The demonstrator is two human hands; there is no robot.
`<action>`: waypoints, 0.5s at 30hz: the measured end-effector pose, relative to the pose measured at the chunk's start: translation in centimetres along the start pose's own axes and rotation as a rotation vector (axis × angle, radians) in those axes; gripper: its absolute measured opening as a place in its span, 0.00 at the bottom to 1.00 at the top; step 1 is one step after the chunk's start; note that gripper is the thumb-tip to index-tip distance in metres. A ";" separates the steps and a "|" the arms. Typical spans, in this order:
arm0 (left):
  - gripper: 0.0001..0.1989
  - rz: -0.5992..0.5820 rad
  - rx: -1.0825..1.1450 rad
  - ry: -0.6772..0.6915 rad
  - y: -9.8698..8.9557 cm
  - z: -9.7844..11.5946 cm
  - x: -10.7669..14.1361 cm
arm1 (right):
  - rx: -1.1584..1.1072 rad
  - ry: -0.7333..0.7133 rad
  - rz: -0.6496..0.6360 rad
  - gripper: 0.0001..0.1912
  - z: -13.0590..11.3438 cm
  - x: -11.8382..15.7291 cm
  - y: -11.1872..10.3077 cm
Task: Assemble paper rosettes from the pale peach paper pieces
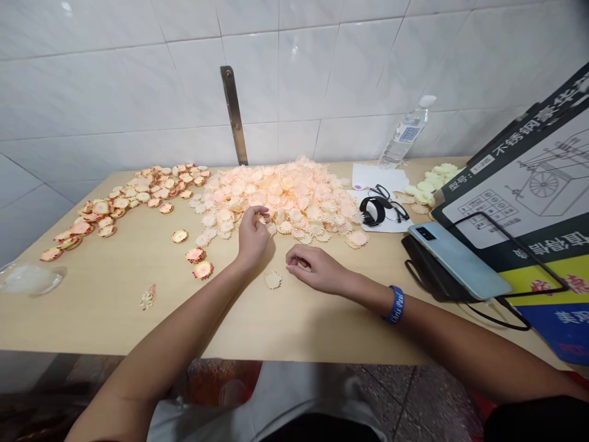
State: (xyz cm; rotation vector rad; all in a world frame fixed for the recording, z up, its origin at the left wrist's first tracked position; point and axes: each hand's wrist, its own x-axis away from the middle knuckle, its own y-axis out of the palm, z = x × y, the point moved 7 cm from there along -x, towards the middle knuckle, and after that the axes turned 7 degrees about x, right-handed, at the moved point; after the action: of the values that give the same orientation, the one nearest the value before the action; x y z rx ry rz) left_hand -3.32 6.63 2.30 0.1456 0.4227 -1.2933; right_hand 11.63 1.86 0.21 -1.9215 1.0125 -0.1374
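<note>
A broad heap of thin, pale pink flower-shaped pieces (289, 190) with jagged rims lies at the back middle of the table. My left hand (253, 239) is at the heap's front edge, its fingers curled and closed round a pale flower piece, partly hidden by the hand. To its right, my right hand (317, 269) hovers low over the tabletop, thumb and fingers pressed together; what they hold, if anything, is too small to make out. One single pale flower piece (273, 280) lies flat on the table between my two wrists.
Red-rimmed layered flower pieces (142, 197) spread along the left. A clear cup (32, 279) lies at the left edge. On the right are a bottle (405, 138), glasses (391, 202), a black band (372, 212), a phone (460, 258) on a black case and a printed box (529, 166).
</note>
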 end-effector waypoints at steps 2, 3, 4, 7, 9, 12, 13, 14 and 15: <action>0.14 0.022 -0.016 0.007 -0.2 0.1 0.0 | 0.064 -0.156 -0.020 0.13 -1.2 0.2 0.3; 0.13 0.025 -0.026 0.009 -0.2 0.2 0.0 | 0.110 -0.247 -0.060 0.15 -1.9 0.4 0.7; 0.13 0.023 -0.033 0.011 -0.2 0.2 0.0 | 0.157 -0.325 -0.119 0.16 -2.5 0.6 1.1; 0.12 0.020 -0.033 0.030 -0.3 0.3 -0.1 | 0.249 -0.398 -0.298 0.19 -3.0 1.2 2.3; 0.13 0.021 -0.031 0.039 -0.4 0.1 -0.1 | 0.259 -0.378 -0.351 0.21 -2.9 1.4 2.7; 0.13 0.027 -0.032 0.032 -0.6 -0.3 -0.4 | 0.257 -0.404 -0.241 0.20 -2.8 1.3 2.1; 0.13 0.029 -0.032 0.027 -0.6 -0.4 -0.4 | 0.265 -0.428 -0.160 0.20 -2.8 1.2 1.4; 0.13 0.033 -0.032 0.022 -0.7 -0.5 -0.5 | 0.283 -0.435 -0.057 0.21 -2.6 1.0 0.5; 0.13 0.038 -0.031 0.016 -0.7 -0.6 -0.6 | 0.313 -0.410 0.064 0.23 -2.2 0.8 -0.6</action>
State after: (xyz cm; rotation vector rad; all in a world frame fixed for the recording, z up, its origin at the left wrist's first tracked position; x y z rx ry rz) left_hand -4.26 7.15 2.08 0.1377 0.4518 -1.2488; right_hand 11.47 -0.01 1.68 -1.5470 0.7264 0.1262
